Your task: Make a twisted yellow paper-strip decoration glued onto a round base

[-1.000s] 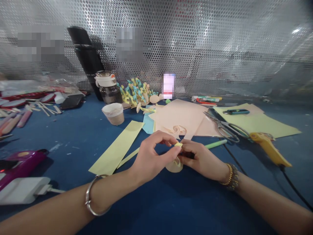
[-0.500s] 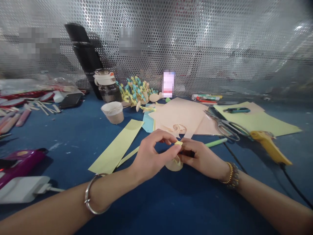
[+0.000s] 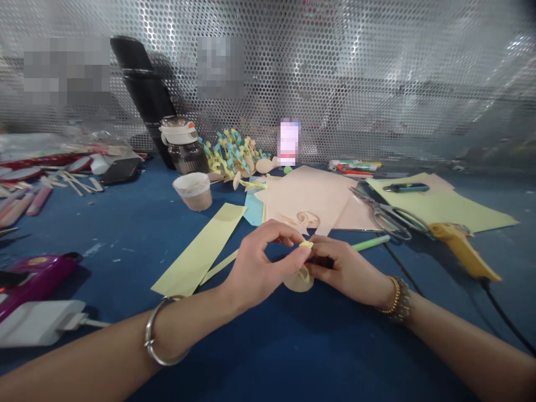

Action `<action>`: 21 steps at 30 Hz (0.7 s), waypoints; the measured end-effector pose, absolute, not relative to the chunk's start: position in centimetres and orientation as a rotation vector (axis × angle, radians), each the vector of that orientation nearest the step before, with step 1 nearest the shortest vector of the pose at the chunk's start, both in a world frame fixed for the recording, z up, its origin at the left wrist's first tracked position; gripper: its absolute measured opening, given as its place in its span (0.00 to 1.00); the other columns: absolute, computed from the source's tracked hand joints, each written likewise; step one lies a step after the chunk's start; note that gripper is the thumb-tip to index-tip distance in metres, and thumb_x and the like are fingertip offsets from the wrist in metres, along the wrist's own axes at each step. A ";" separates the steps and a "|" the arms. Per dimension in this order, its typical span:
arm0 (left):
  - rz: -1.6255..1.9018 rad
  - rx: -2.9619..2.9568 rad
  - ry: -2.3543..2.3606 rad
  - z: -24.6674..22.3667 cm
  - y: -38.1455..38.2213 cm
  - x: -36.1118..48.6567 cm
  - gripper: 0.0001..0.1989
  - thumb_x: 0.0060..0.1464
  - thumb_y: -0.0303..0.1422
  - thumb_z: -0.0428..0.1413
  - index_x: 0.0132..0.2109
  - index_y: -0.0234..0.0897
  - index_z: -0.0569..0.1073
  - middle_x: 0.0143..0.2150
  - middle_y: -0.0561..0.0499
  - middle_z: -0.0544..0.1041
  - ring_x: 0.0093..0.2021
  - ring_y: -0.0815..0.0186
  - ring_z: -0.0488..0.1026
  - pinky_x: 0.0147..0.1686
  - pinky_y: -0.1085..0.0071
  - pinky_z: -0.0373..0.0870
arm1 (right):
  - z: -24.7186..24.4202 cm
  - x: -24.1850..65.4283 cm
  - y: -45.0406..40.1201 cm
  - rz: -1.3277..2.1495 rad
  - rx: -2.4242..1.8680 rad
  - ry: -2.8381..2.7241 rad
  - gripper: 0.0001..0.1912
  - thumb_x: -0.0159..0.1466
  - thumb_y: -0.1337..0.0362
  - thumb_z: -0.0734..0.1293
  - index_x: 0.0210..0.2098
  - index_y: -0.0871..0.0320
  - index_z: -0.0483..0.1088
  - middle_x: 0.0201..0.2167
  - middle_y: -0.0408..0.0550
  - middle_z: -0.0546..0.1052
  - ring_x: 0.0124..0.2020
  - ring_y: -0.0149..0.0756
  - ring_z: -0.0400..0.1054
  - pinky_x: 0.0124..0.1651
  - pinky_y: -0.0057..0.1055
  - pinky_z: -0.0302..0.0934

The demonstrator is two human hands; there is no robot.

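Note:
Between thumb and fingertips, my left hand (image 3: pixel 268 265) pinches a small yellow paper piece (image 3: pixel 306 244). My right hand (image 3: pixel 345 268) meets it from the right, its fingers closed at the piece's lower right side; what those fingertips grip is partly hidden. Just beneath the fingers is a pale round disc (image 3: pixel 298 282) with a curled yellow strip on it. A wide yellow-green paper strip (image 3: pixel 201 251) lies left of my left hand, with a narrow strip (image 3: pixel 220 268) beside it. Past my right hand a green stick (image 3: pixel 371 243) rests on the blue table.
Pinkish paper sheets (image 3: pixel 310 192) lie beyond my hands. Scissors (image 3: pixel 387 215), a yellow glue gun (image 3: pixel 463 251) with its cable and a cutter (image 3: pixel 406 187) are at the right. Behind on the left stand a paper cup (image 3: pixel 193 191), a jar (image 3: pixel 184 146) and paper flowers (image 3: pixel 237 156).

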State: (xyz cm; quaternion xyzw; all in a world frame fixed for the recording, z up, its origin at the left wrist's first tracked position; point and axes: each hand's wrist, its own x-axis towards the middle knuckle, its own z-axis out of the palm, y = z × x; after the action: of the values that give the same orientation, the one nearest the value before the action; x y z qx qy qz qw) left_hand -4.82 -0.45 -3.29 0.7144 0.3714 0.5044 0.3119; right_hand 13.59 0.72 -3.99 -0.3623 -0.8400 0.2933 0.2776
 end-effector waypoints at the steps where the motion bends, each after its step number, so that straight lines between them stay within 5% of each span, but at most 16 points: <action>1: 1.331 1.883 0.985 -3.3 -0.4 -4.8 0.03 0.51 0.30 0.57 0.36 0.39 0.71 0.34 0.51 0.74 0.35 0.67 0.71 0.38 0.67 0.70 | -4.0 13.6 0.7 0.795 -0.970 -2.253 0.09 0.57 0.77 0.65 0.29 0.57 0.70 0.29 0.42 0.69 0.28 0.26 0.63 0.30 0.25 0.60; 21: 1.279 1.864 0.969 -3.3 -0.6 -4.8 0.05 0.50 0.28 0.58 0.37 0.37 0.72 0.35 0.52 0.73 0.36 0.69 0.70 0.38 0.71 0.68 | -4.1 13.6 0.8 0.824 -0.976 -2.238 0.09 0.57 0.78 0.65 0.30 0.59 0.70 0.31 0.42 0.69 0.29 0.25 0.63 0.32 0.23 0.59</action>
State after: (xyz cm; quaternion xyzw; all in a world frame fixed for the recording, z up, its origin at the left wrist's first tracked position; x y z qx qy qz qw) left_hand -4.78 -0.59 -3.29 0.7141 0.3713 0.4901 0.3347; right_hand 13.64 0.83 -4.12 -0.3639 -0.8341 0.3071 0.2786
